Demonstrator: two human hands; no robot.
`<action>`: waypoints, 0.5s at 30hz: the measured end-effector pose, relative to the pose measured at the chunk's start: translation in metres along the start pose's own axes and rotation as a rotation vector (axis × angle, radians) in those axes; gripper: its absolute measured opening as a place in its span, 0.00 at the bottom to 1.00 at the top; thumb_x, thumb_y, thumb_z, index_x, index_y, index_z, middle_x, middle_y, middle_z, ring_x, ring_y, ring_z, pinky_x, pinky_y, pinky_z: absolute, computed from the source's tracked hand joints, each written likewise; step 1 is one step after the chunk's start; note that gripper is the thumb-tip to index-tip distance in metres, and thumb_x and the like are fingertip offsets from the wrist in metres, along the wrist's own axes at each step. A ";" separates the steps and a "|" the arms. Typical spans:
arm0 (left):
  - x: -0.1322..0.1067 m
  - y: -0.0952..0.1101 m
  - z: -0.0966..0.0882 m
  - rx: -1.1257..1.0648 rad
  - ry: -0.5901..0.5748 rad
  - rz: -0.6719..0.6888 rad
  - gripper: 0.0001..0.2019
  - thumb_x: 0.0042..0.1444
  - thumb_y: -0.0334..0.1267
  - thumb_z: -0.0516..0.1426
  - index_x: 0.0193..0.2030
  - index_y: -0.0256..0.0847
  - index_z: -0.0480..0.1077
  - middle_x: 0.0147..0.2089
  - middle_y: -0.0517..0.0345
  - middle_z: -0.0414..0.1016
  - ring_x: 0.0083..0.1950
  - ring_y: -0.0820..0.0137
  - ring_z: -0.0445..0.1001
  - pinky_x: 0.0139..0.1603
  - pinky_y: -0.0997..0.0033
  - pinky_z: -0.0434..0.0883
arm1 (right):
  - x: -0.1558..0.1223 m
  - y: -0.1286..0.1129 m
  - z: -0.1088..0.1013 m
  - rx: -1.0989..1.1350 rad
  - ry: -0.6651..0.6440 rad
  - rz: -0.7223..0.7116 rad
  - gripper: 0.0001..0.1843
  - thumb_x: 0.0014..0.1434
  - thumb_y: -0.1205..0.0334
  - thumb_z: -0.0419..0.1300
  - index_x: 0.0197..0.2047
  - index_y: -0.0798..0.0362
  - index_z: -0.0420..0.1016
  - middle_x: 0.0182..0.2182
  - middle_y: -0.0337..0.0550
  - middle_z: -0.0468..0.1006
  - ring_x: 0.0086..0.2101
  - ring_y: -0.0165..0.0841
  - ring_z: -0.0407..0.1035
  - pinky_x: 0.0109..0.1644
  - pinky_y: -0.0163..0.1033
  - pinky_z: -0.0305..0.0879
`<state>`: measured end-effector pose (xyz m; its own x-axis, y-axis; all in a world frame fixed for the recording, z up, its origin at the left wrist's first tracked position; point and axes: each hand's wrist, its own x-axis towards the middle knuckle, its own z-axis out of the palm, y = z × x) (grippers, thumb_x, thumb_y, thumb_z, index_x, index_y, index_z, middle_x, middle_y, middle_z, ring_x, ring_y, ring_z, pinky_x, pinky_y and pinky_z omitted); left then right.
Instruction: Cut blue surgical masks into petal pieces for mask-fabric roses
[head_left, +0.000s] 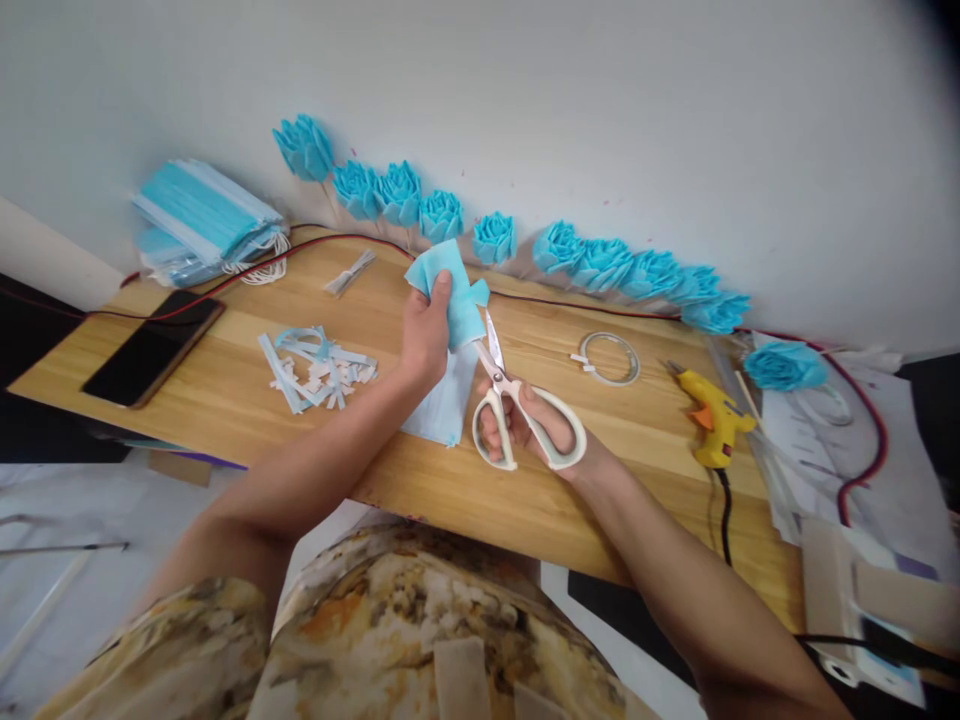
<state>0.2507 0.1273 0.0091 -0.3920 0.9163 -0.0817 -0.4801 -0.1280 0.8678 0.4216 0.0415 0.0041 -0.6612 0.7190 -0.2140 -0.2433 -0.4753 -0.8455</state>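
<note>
My left hand (426,325) pinches a folded piece of light-blue mask fabric (457,290) above the middle of the table, thumb on top. In my right hand (525,415) is a pair of scissors (559,430) with white handles, fingers through the loops. Their blades are parted, and the tips reach the lower right edge of the fabric, where a small flap sticks out. Under my hands a paler blue sheet (441,405) lies on the wood. Left of it sits a pile of cut white and blue scraps (322,370).
Blue fabric flowers (495,238) stand along the wall. A stack of face masks (210,215) and a phone (154,350) lie at left. Right are a roll of tape (609,358), a yellow glue gun (712,412) and papers (810,450). A red-black cord (360,237) crosses the back.
</note>
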 end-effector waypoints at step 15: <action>0.001 -0.001 -0.001 0.045 0.040 0.029 0.07 0.69 0.40 0.60 0.38 0.42 0.72 0.31 0.61 0.77 0.33 0.72 0.76 0.36 0.75 0.72 | 0.001 0.002 0.002 0.003 -0.009 -0.001 0.33 0.59 0.30 0.66 0.48 0.52 0.71 0.27 0.38 0.78 0.23 0.33 0.75 0.26 0.36 0.73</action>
<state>0.2497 0.1282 0.0073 -0.4366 0.8965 -0.0746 -0.4328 -0.1366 0.8911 0.4189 0.0397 0.0032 -0.6669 0.7154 -0.2086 -0.2461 -0.4757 -0.8445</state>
